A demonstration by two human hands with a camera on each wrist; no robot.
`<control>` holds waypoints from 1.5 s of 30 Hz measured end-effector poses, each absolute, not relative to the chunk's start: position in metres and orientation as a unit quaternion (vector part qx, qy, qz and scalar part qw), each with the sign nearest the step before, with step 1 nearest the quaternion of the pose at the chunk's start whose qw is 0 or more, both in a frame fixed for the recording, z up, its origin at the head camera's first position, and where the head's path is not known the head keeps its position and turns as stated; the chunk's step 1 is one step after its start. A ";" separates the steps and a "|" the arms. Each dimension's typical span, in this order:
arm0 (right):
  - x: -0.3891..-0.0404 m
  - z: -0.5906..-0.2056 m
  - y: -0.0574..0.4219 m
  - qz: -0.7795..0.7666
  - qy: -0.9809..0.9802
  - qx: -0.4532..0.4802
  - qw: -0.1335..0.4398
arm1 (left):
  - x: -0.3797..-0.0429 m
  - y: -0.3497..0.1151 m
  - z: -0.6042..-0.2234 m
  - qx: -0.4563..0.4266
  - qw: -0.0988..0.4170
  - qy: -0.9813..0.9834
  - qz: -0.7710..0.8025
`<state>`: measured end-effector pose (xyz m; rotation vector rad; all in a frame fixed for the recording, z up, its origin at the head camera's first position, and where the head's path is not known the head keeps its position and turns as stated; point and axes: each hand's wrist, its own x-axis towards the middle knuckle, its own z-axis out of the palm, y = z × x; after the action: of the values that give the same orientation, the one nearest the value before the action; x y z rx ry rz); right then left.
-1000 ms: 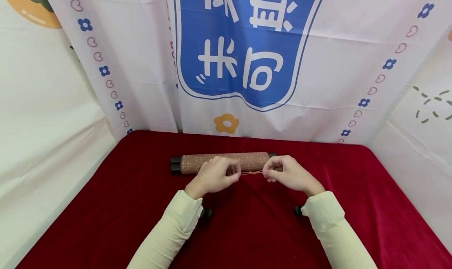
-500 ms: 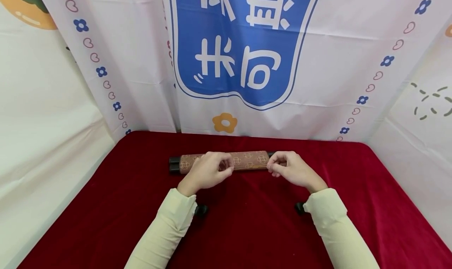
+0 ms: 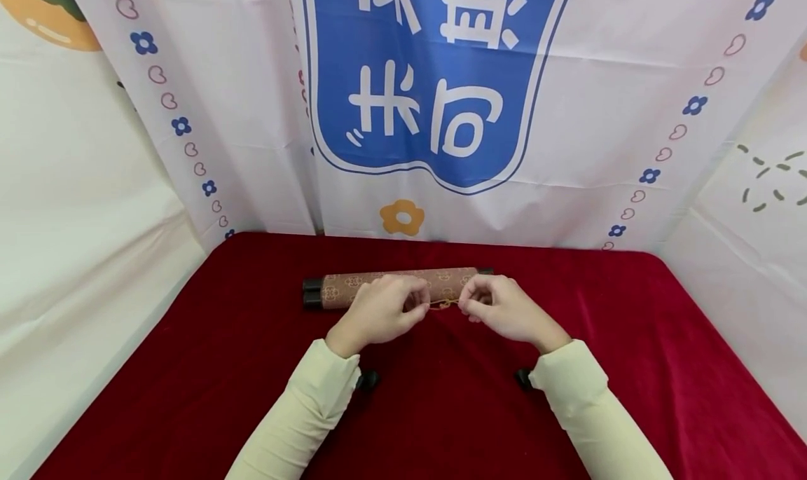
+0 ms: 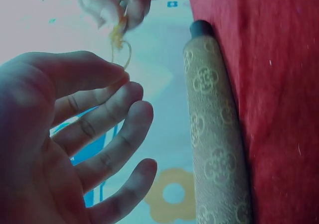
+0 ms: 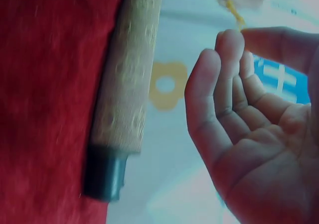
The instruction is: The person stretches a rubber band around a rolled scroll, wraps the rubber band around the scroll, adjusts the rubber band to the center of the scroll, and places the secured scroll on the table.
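Observation:
A thin yellow cord (image 3: 445, 303) runs between the two hands, with a small loop and what looks like a knot in its middle. My left hand (image 3: 383, 308) pinches one end between thumb and index finger; in the left wrist view a loop of the cord (image 4: 128, 55) rises from those fingertips. The other end is pinched by my right hand (image 3: 504, 310), its remaining fingers loosely bent. Just behind both hands lies a rolled scroll (image 3: 343, 292), covered in brown patterned fabric with black rod ends. Part of it is hidden by the hands.
Dark red velvet cloth (image 3: 441, 410) covers the table. A white printed curtain (image 3: 265, 179) hangs along the table's back edge, with more cloth at both sides. Small black objects (image 3: 368, 380) sit at the wrists.
The hands first drew apart, stretching the cord over the scroll, then came closer again. Now the cord hangs slacker, with a small loop showing. The scroll stays in place.

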<state>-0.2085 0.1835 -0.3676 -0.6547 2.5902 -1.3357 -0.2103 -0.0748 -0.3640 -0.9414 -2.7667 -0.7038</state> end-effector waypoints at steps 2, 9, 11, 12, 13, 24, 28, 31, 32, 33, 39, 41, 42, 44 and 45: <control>-0.206 -0.367 0.177 -0.436 0.869 -0.224 0.072 | -0.207 -0.070 -0.362 -0.315 0.069 -0.918 -0.231; -0.207 -0.372 0.179 -0.427 0.874 -0.220 0.067 | -0.206 -0.070 -0.362 -0.307 0.062 -0.919 -0.241; -0.210 -0.373 0.184 -0.431 0.874 -0.215 0.068 | -0.209 -0.075 -0.362 -0.297 0.062 -0.920 -0.246; -0.211 -0.373 0.187 -0.433 0.874 -0.211 0.069 | -0.211 -0.078 -0.362 -0.292 0.063 -0.921 -0.249; -0.213 -0.374 0.191 -0.435 0.874 -0.206 0.069 | -0.213 -0.082 -0.362 -0.287 0.065 -0.923 -0.249; -0.224 -0.376 0.230 -0.458 0.875 -0.150 0.055 | -0.228 -0.113 -0.360 -0.234 0.078 -0.930 -0.272; -0.221 -0.375 0.219 -0.456 0.870 -0.174 0.067 | -0.225 -0.103 -0.362 -0.262 0.066 -0.927 -0.258; -0.219 -0.375 0.209 -0.452 0.869 -0.190 0.068 | -0.220 -0.094 -0.362 -0.272 0.060 -0.927 -0.250; -0.218 -0.375 0.207 -0.450 0.869 -0.193 0.068 | -0.219 -0.092 -0.363 -0.273 0.058 -0.927 -0.250; -0.218 -0.375 0.205 -0.449 0.870 -0.193 0.068 | -0.217 -0.089 -0.362 -0.275 0.056 -0.926 -0.252; -0.218 -0.376 0.209 -0.446 0.874 -0.181 0.072 | -0.216 -0.086 -0.363 -0.278 0.044 -0.925 -0.254; -0.219 -0.376 0.214 -0.444 0.876 -0.172 0.074 | -0.218 -0.090 -0.365 -0.271 0.049 -0.929 -0.246; -0.219 -0.375 0.217 -0.443 0.878 -0.167 0.074 | -0.220 -0.093 -0.365 -0.267 0.053 -0.932 -0.241; -0.221 -0.375 0.224 -0.441 0.881 -0.158 0.069 | -0.224 -0.099 -0.366 -0.258 0.064 -0.936 -0.231; -0.222 -0.375 0.227 -0.439 0.883 -0.151 0.066 | -0.225 -0.103 -0.367 -0.253 0.070 -0.938 -0.228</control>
<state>-0.2215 0.2273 -0.3748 -0.4562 2.6645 -1.3241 -0.2252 -0.1027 -0.3665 -0.7616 -2.8217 -0.6865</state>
